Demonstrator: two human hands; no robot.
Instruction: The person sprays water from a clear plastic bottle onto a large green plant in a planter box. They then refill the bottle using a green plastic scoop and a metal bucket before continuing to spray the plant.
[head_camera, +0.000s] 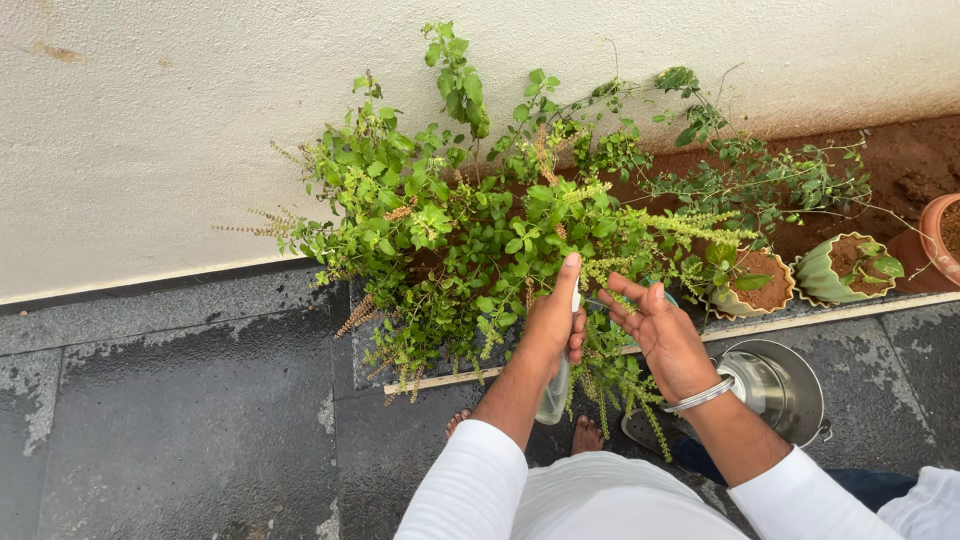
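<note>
A white wall (150, 120) is seen across the top, and dark wet paving (180, 400) lies at 8 o'clock. A large leafy green plant (470, 220) fills the centre. A steel pot (785, 385) is placed at 4 o'clock, and small green pots (822, 275) are seen at 3 o'clock. The left hand (555, 320) is closed around a clear spray bottle (553, 395), thumb raised, just below the centre. The right hand (660, 335) is held open beside it, fingers loosely spread, touching thin stems.
</note>
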